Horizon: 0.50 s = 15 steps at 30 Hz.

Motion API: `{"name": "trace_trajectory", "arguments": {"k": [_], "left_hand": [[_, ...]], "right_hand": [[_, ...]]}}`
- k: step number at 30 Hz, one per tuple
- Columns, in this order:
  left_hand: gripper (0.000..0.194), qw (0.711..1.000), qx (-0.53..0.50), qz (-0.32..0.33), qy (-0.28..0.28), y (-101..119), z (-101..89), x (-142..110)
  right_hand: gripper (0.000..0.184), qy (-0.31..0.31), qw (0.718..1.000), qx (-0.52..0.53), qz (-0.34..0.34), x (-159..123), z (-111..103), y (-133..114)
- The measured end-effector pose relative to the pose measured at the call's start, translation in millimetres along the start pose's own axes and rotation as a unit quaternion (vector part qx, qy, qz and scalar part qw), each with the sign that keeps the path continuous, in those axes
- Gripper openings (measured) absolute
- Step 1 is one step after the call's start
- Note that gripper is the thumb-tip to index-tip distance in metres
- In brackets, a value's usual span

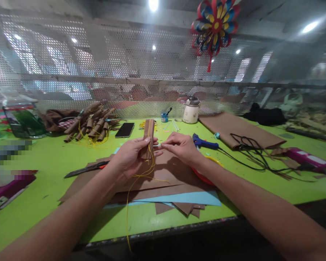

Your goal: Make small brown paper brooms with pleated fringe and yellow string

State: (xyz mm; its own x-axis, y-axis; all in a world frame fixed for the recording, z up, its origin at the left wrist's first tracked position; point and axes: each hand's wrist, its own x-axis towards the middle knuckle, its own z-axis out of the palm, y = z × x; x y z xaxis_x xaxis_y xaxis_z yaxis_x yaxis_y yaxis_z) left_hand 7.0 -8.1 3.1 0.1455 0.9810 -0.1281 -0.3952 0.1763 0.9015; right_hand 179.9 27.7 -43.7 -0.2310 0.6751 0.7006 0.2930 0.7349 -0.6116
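Note:
My left hand is closed around a narrow folded strip of brown paper, holding it upright over the table. Thin yellow string runs along the strip, loops below my fingers and trails past the table's front edge. Close by on the right, my right hand has thumb and forefinger pinched together near the strip. What lies in that pinch is too small to make out. Beneath both hands are large brown paper sheets, with a light blue sheet under them. Scissors with an orange-red handle lie left of my left hand.
A blue glue gun with a black cord lies beyond my right wrist, a red ring-shaped thing beneath it. Farther back are a phone, a bundle of brown paper rolls, a blue jar, a cream flask and folded brown paper.

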Motion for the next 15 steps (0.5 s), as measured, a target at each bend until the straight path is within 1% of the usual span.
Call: {"name": "trace_trajectory", "arguments": {"k": [3,5,7,9,12,15], "left_hand": [[0.024,1.0,0.015,-0.001,-0.007,1.1,0.5,-0.3],[0.023,1.0,0.022,-0.003,0.003,1.2,-0.1,0.6],[0.023,0.999,0.03,-0.008,0.017,0.8,-1.7,2.1],[0.021,0.999,0.04,-0.008,0.016,-0.2,-4.0,4.4],[0.02,0.999,0.048,-0.001,0.003,-2.8,-8.0,8.7],[0.021,0.999,0.047,-0.003,-0.013,-5.7,-11.0,12.9]], "right_hand": [[0.012,0.037,0.994,0.063,0.082,0.0,1.1,-0.9],[0.015,0.059,0.982,0.116,0.138,0.6,1.0,-3.2],[0.02,0.073,0.971,0.145,0.177,2.0,-0.7,-7.4],[0.023,0.085,0.967,0.147,0.188,4.1,-4.1,-12.6],[0.023,0.092,0.969,0.152,0.173,7.4,-11.1,-19.3],[0.023,0.07,0.967,0.189,0.155,10.4,-17.3,-21.7]]}}
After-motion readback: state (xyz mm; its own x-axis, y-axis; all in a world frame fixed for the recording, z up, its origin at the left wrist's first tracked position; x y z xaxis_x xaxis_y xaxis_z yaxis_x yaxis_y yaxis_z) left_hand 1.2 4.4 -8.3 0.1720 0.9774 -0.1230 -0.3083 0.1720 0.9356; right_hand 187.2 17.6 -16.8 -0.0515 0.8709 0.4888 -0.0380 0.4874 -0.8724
